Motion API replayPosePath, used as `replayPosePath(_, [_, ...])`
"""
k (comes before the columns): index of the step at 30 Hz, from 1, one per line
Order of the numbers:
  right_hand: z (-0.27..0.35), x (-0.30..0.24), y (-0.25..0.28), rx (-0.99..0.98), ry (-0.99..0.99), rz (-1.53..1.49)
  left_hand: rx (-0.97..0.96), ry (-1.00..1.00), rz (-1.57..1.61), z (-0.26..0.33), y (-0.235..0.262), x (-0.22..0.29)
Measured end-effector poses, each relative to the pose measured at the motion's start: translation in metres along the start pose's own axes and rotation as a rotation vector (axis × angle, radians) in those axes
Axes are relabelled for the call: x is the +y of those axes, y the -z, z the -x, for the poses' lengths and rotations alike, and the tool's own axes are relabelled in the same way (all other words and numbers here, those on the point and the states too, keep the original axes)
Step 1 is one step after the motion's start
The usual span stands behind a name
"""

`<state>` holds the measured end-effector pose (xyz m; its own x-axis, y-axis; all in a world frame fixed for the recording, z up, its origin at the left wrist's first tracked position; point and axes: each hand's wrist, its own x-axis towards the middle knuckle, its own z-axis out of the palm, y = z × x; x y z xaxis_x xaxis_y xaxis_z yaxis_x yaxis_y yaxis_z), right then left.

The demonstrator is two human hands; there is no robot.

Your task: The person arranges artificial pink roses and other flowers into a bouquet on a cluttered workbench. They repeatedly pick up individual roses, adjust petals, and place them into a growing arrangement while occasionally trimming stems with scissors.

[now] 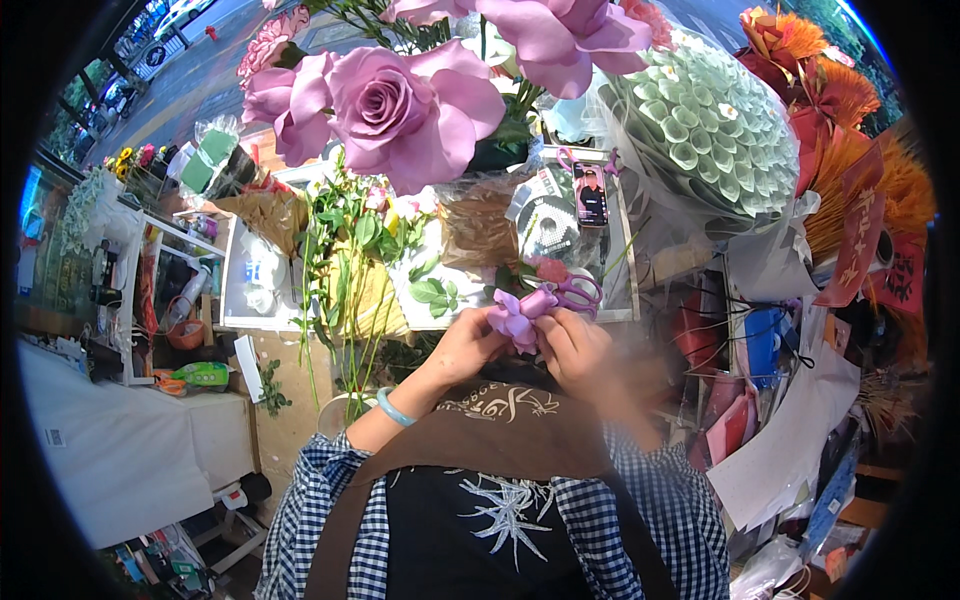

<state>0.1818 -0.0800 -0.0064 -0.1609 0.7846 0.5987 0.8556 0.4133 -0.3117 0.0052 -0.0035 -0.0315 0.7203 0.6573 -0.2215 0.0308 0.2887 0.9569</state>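
Both hands meet in front of my apron at a small purple rose [514,318]. My left hand [466,347] pinches its petals from the left, fingers closed. On its other side my right hand [574,350] grips the same rose between thumb and fingers; that forearm is blurred. Just beyond my right hand lie scissors with purple handles [580,294], and a pink carnation-like bloom [550,268] is beside them. The rose's stem is hidden by my hands. Large purple roses [405,108] stand high in the foreground, above the worktable.
Green stems and leaves [350,262] spread over the table's left half. A phone [590,196] is propped at the back near a white bag [550,232]. To the right stand a pale green wrapped bouquet [715,125] and orange dried flowers [835,185]. White cloth-covered surface [130,440] at left.
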Motion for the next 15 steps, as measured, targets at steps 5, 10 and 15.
replayPosePath(5, [0.0012,0.0014,0.0016,0.003,0.052,0.024,-0.019,-0.019,0.008,0.0000,0.0000,0.0019])
replayPosePath(10, [0.0003,0.0044,0.0020,0.016,0.050,-0.018,0.012,0.039,0.006,-0.0003,0.0001,0.0016])
replayPosePath(15, [0.0015,0.0064,0.0010,0.006,0.059,0.000,-0.023,0.006,0.025,-0.0009,0.0008,-0.0011])
